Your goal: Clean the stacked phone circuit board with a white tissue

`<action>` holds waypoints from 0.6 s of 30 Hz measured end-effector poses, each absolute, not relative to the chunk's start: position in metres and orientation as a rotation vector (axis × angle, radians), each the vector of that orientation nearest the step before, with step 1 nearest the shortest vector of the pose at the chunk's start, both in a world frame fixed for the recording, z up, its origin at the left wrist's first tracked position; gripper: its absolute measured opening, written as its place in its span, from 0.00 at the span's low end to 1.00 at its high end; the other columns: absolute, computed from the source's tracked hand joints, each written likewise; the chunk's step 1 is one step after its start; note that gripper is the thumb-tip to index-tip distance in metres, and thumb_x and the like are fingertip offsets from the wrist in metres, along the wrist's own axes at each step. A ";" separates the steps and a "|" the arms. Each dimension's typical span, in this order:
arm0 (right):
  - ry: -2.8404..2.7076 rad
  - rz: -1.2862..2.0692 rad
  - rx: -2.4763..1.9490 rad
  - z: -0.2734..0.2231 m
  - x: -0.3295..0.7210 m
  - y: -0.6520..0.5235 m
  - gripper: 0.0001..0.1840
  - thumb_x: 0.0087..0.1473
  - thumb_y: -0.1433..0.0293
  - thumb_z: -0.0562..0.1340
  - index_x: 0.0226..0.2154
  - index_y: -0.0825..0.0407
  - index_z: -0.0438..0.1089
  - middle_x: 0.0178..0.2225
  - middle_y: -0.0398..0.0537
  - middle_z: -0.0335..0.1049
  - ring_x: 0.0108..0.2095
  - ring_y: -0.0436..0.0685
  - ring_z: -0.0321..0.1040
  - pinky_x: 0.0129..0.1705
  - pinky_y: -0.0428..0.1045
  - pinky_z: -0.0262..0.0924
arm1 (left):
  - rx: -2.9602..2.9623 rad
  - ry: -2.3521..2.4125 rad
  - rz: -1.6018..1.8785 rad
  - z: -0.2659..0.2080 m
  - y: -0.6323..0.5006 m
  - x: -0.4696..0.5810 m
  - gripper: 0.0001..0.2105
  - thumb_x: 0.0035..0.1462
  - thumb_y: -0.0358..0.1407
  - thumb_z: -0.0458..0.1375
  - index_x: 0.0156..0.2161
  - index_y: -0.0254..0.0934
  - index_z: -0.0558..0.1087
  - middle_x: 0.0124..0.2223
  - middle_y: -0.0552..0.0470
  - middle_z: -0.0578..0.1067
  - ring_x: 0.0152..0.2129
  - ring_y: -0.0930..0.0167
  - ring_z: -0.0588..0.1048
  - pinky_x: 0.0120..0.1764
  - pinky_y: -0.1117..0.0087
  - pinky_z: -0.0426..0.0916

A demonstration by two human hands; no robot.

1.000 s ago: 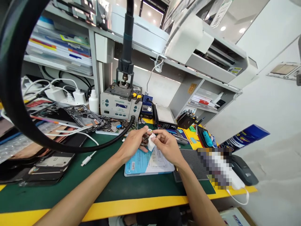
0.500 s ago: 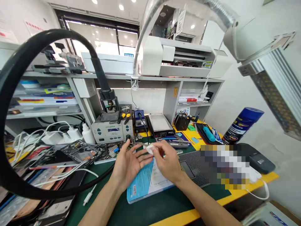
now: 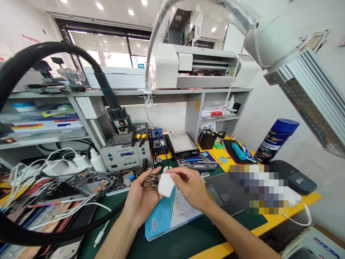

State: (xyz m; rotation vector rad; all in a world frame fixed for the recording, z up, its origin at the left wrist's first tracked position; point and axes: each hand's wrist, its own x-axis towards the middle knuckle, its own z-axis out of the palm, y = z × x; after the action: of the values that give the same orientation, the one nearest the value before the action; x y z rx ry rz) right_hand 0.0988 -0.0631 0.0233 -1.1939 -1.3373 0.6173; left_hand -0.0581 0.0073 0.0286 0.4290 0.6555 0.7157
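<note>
My right hand (image 3: 190, 187) pinches a small white square pad (image 3: 166, 185) by its upper right corner, between thumb and fingers. The pad looks like a folded wipe or cotton; I cannot tell which. My left hand (image 3: 141, 198) is open, palm up, with the thumb stretched away from the fingers. The white pad hangs in front of its fingers and hides part of them. Whether the pad touches them is not clear. Below both hands lies a blue and white booklet (image 3: 161, 223) on a green mat (image 3: 185, 235).
A rework station (image 3: 126, 154) stands behind, with phone circuit boards (image 3: 126, 176) before it. Phone parts and white cables (image 3: 88, 205) crowd the left. A heating plate (image 3: 183, 142) is at the back, a blue spray can (image 3: 276, 140) at right. A black hose (image 3: 40, 233) loops at left.
The white pad has turned and now shows its broad square face. My left fingers have drawn in behind it. The whole view has shifted slightly.
</note>
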 end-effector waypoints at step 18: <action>-1.852 0.404 -1.386 0.011 0.091 -0.061 0.12 0.58 0.68 0.63 0.45 0.49 0.76 0.36 0.46 0.68 0.33 0.50 0.65 0.36 0.47 0.59 | 0.490 0.727 0.754 0.028 0.000 -0.052 0.15 0.59 0.38 0.59 0.45 0.28 0.77 0.29 0.47 0.78 0.21 0.72 0.75 0.26 0.71 0.73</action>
State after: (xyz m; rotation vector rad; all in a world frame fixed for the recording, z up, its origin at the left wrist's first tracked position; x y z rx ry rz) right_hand 0.0912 -0.0608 0.0106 -1.3861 -1.8517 0.4038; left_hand -0.0519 -0.0001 0.0280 0.4903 0.7275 0.7537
